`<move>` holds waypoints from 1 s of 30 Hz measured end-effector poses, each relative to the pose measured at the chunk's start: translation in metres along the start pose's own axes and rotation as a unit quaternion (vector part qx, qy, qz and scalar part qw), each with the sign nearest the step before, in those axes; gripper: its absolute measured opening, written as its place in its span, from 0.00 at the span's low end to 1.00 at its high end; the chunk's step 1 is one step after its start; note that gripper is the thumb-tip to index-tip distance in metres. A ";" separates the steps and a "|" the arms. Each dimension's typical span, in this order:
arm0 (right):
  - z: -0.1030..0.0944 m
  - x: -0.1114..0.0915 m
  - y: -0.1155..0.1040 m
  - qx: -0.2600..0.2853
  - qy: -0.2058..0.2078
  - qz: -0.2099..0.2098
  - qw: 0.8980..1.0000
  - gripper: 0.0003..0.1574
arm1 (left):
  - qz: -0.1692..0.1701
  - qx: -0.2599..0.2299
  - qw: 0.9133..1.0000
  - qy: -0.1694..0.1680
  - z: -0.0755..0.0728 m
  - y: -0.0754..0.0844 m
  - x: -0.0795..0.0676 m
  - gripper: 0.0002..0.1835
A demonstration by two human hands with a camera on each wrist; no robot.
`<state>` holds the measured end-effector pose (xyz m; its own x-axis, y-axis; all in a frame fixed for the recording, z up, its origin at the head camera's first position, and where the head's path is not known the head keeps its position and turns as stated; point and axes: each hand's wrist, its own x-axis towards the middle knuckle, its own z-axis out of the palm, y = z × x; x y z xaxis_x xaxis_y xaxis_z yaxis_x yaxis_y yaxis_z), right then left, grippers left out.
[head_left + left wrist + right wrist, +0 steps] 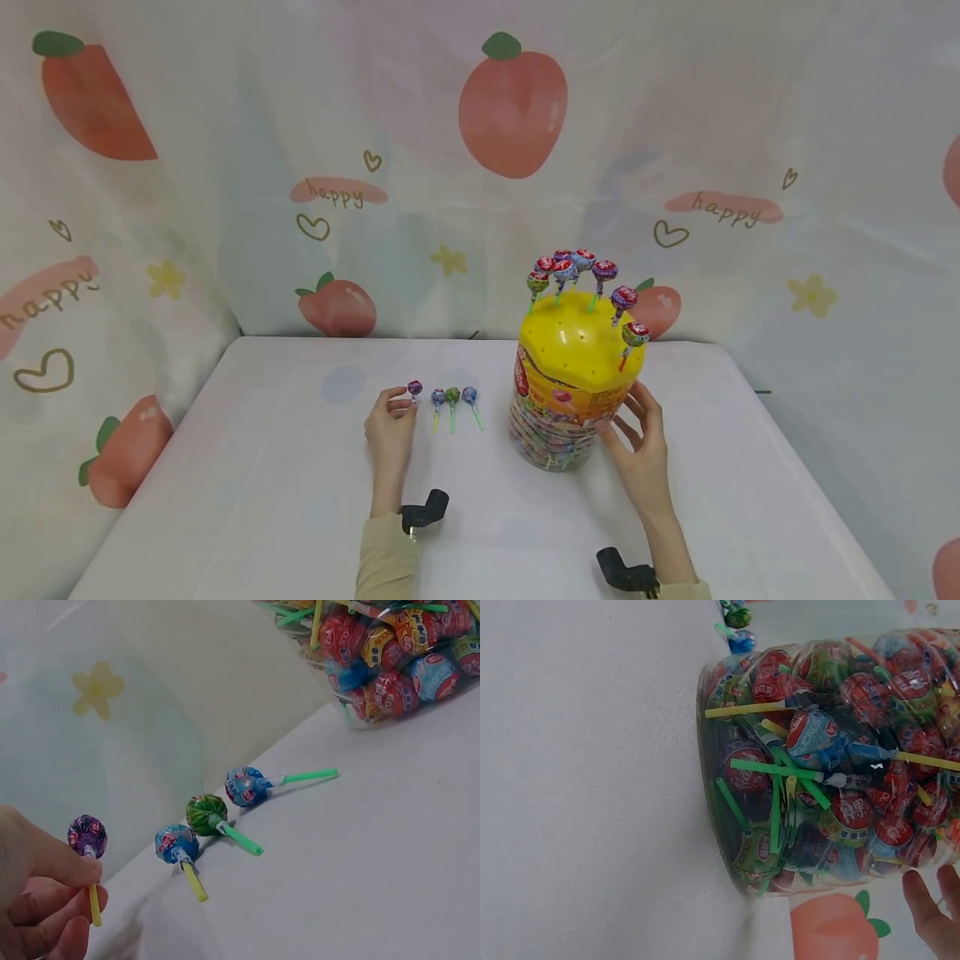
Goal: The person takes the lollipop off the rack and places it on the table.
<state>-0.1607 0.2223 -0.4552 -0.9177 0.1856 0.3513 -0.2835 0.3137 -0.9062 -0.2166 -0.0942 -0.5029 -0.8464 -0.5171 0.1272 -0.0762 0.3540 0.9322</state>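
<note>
My left hand pinches a purple-wrapped lollipop by its yellow stick, head upward. Just right of it on the table lie three lollipops: a blue one with a yellow stick, a green one and another blue one, both with green sticks. A big clear jar full of wrapped lollipops stands to their right. Its yellow lid has small holes, and several lollipops stand upright along the back and right edge. My right hand rests at the jar's right side, fingers spread and loosely bent.
A white cloth covers the table. Behind it hangs a pale curtain printed with peaches, hearts and flowers. Each wrist wears a black camera mount, the left one beside the sleeve.
</note>
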 end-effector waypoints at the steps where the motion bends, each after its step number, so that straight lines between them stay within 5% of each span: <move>1: 0.000 0.000 0.000 -0.001 0.000 0.000 1.000 0.48 | -0.001 0.002 1.000 -0.001 0.000 -0.002 0.001 0.15; 9: 0.000 -0.001 -0.003 -0.006 0.000 -0.009 1.000 0.47 | -0.018 0.034 0.999 -0.009 0.007 -0.012 0.008 0.14; 30: 0.001 -0.001 -0.003 -0.008 0.004 -0.012 1.000 0.48 | -0.020 0.108 0.994 0.013 0.019 -0.010 0.004 0.13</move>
<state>-0.1595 0.2201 -0.4535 -0.9085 0.1842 0.3751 -0.3014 0.3328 -0.8935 -0.2292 -0.0851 -0.5181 -0.8265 -0.5535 0.1024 -0.2242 0.4905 0.8421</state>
